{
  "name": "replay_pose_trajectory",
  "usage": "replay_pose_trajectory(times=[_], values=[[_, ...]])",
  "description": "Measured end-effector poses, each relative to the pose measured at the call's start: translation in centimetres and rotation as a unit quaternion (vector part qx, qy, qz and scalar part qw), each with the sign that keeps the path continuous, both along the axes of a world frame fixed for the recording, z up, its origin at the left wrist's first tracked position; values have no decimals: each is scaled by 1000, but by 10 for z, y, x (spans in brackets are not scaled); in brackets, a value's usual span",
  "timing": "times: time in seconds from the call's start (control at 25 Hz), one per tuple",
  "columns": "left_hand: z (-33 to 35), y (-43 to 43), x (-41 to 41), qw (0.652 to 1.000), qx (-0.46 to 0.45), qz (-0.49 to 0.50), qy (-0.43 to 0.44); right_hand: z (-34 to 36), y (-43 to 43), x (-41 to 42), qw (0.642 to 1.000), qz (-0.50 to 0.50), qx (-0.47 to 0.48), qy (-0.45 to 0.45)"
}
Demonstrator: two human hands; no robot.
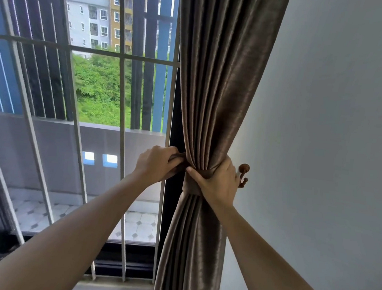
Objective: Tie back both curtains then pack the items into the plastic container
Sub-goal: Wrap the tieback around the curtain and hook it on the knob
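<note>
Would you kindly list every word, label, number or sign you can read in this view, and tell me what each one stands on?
No text can be read in this view.
The curtain, its tieback, the wooden hook and the wall carry no print or label.
The apartment blocks outside show no sign or number that can be made out.

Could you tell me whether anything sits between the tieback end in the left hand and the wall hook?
Yes: the gathered curtain and the right hand gripping it lie between the tieback end and the hook.
</note>
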State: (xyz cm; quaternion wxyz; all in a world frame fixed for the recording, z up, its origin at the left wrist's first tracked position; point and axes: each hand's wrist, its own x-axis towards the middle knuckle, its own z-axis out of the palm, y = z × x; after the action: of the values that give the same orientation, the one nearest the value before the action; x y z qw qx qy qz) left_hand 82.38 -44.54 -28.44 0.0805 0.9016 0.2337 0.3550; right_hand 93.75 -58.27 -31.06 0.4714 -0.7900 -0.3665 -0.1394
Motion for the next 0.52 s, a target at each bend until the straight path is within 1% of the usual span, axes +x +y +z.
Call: replay_pose_trajectory(times=[0.08,0.12,0.2,0.28,0.36,0.44,0.52], values=[[0,2,0,1000,-3,4,6,-6,3,-7,1000,-15,-9,1],[0,1,-1,1000,-6,1,8,-9,2,-10,1000,6,-12,11],[-3,-2,-9,1000,-9,-8,19,-18,-9,-12,994,93,-9,53],[-9,0,-24,1000,10,-8,28,-22,-30,-10,977,190,-13,98],[-13,4,-41,999,33,12,40,-20,-53,-9,958,251,-45,130],[-16,1,-55,998,34,33,50,-15,-73,-11,947,274,-72,152],[-21,-10,-64,998,27,1,58,-15,-88,-13,945,270,-78,168]])
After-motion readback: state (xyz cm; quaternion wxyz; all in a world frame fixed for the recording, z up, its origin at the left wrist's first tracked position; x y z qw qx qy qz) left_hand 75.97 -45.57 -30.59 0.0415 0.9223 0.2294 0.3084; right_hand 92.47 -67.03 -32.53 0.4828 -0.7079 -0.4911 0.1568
